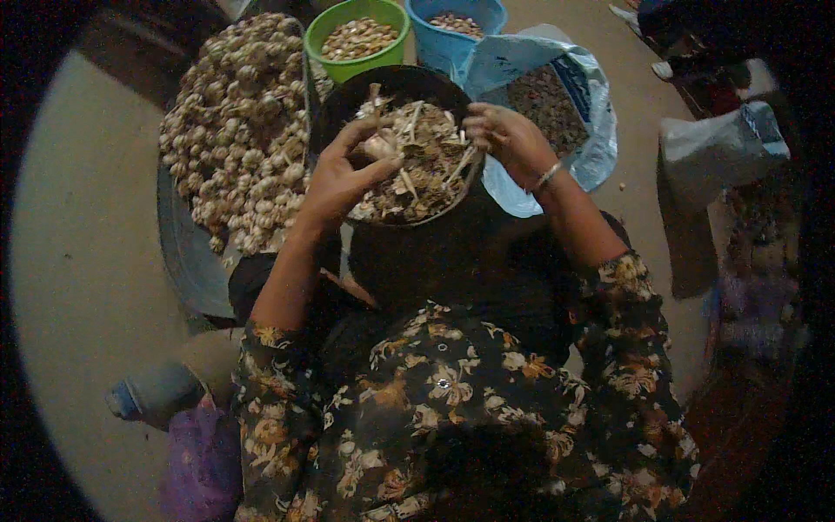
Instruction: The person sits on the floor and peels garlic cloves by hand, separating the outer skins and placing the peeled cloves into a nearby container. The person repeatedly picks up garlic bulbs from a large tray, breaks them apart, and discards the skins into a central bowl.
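My left hand [349, 166] is closed around a garlic bulb [380, 145] whose dry stem sticks up. It hovers over the left side of a dark round basin [391, 77]. Loose garlic skins, stalks and roots [424, 163] fill much of that basin, which rests near my lap. At the basin's right rim is my right hand [505, 134], its fingers bent; whether something small is between them is hard to see. A large heap of whole garlic bulbs [241, 124] lies to the left on a wide metal tray [179, 254].
Beyond the basin stand a green bucket [357, 68] and a blue bucket [427, 52], both with garlic cloves. An open plastic bag [600, 130] with dark bits sits at right. Farther right is a pale sack [704, 143]. A bottle [156, 395] and purple bag [202, 463] lie lower left.
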A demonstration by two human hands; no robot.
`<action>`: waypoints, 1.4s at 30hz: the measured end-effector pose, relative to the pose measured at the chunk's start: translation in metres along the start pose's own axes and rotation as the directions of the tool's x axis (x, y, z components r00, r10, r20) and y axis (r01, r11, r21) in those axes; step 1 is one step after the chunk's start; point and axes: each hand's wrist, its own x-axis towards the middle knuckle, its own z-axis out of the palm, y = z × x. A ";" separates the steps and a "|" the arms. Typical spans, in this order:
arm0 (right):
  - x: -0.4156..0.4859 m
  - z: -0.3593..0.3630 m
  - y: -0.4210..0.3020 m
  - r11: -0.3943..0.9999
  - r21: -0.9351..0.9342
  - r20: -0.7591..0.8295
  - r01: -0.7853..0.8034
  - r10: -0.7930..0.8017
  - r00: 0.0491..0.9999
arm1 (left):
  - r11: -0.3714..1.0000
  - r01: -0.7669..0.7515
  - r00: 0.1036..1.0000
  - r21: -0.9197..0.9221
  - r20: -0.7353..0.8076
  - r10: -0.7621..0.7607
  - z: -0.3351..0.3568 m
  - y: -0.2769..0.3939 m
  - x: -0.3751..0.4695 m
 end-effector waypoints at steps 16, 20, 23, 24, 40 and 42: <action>-0.015 0.054 0.037 0.455 -0.716 0.348 0.530 -0.425 0.835 | 0.800 -0.344 0.919 0.491 0.000 0.395 0.012 -0.030 0.009; -0.015 0.051 0.037 0.402 -0.701 0.415 0.589 -0.443 0.795 | 0.762 -0.398 0.895 0.511 0.032 0.446 0.015 -0.025 0.005; -0.017 0.049 0.035 0.407 -0.713 0.429 0.570 -0.390 0.815 | 0.755 -0.416 0.888 0.507 0.050 0.457 0.014 -0.022 0.002; -0.015 0.048 0.037 0.373 -0.738 0.428 0.563 -0.386 0.817 | 0.754 -0.415 0.889 0.508 0.052 0.454 0.013 -0.021 0.001; -0.006 0.035 0.058 0.947 -0.280 0.147 -0.161 0.208 0.967 | 0.921 -0.174 0.983 0.347 0.006 0.183 0.010 -0.037 -0.002; -0.012 0.036 0.055 0.924 -0.140 0.017 -0.356 0.362 0.932 | 0.963 -0.065 0.992 0.262 -0.089 0.091 0.002 -0.032 -0.002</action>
